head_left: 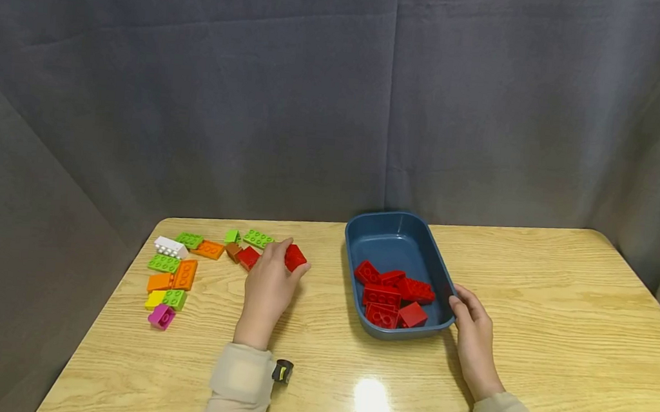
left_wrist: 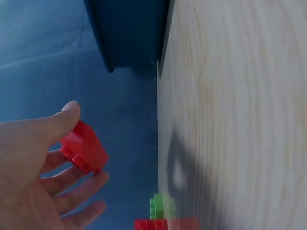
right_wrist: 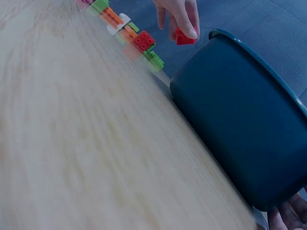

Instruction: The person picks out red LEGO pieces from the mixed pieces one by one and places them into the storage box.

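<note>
My left hand (head_left: 270, 285) pinches a red toy brick (head_left: 295, 258) between thumb and fingers, held above the table. In the left wrist view the thumb presses one side of that brick (left_wrist: 84, 147), with its studs toward the palm. Another red brick (head_left: 248, 258) lies just left of the hand. At the table's middle stands a dark blue bin (head_left: 387, 220) with several red bricks (head_left: 382, 295) heaped in its near half. My right hand (head_left: 475, 343) grips the bin's near right corner, and its fingertips show against the bin's outer wall (right_wrist: 230, 115) in the right wrist view.
Loose bricks lie along the table's left side: green (head_left: 259, 238), brown (head_left: 232, 251), orange (head_left: 185, 275), white (head_left: 171, 247), yellow (head_left: 155, 299) and magenta (head_left: 161, 316). A grey curtain (head_left: 257, 97) hangs behind the wooden table (head_left: 578, 303).
</note>
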`<state>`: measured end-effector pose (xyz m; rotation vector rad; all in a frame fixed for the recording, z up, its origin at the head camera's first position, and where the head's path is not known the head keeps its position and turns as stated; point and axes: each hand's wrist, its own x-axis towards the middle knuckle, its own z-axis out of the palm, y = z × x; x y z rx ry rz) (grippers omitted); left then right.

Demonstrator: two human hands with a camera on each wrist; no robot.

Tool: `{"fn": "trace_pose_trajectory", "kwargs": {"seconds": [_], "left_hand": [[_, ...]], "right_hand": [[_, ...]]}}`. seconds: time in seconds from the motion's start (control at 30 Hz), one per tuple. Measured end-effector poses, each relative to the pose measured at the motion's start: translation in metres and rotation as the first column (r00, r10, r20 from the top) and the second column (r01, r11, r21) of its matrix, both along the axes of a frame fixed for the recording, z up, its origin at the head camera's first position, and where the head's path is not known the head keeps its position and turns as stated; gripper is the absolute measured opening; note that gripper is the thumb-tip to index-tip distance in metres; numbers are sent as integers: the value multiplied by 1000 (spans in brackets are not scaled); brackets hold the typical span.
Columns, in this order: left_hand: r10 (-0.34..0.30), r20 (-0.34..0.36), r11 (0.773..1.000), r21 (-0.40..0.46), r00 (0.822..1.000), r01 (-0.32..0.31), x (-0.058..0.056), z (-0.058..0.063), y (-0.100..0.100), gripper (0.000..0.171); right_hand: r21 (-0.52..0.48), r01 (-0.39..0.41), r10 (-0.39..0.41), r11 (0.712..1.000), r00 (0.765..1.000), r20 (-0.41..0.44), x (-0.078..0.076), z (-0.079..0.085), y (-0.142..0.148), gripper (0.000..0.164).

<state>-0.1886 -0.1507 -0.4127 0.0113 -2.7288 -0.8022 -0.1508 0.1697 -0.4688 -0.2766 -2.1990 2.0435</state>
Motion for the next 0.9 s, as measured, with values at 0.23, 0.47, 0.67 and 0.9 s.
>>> {"fn": "trace_pose_trajectory", "kwargs": {"seconds": [0.23,0.47,0.67,0.9], "left_hand": [[-76,-49,996,-55,996,74,4,1,17,59],[-156,-88,984,-98,984,148,8,3,35,58],[-183,-106,978,-123,977,169,12,7,44,57],[-248,-116,957,-183,962,224,17,9,57,56]], "right_hand": [[4,1,-1,1000,1000,-9,2,0,-1,44],[6,1,-1,1000,1000,-9,1,0,0,43],[8,-3,3,1000,1000,-11,1,0,0,43],[11,16,-16,1000,1000,-12,2,0,-2,43]]}}
